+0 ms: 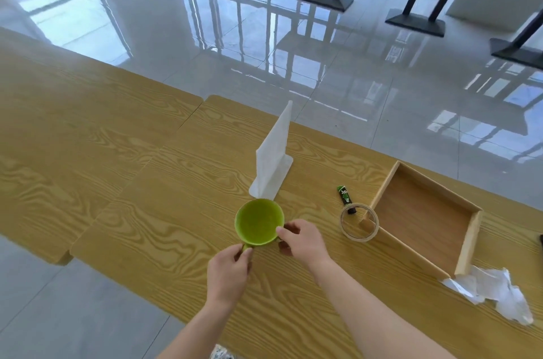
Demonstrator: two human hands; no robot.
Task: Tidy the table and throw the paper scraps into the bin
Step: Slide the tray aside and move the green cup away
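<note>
On the yellow wooden table (pixel 117 153) sit one round green cup (pixel 259 222), one white plastic stand (pixel 273 158), one clear tape ring (pixel 359 222), one small green-and-black tube (pixel 344 199) and one empty wooden tray (pixel 423 217). The white crumpled paper scraps (pixel 493 294) lie at 4 o'clock by the tray's near corner, stretching from 10 to 4 o'clock. The left hand (pixel 227 273) pinches the cup's handle, and the right hand (pixel 302 236) pinches its rim.

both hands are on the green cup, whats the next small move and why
Probably lift the green cup and carry it right toward the wooden tray. The left hand pinches its handle and the right hand steadies its rim, so it looks ready to lift. The tray is empty, while the tape roll, glue stick and paper scraps lie loose on the table.
</note>
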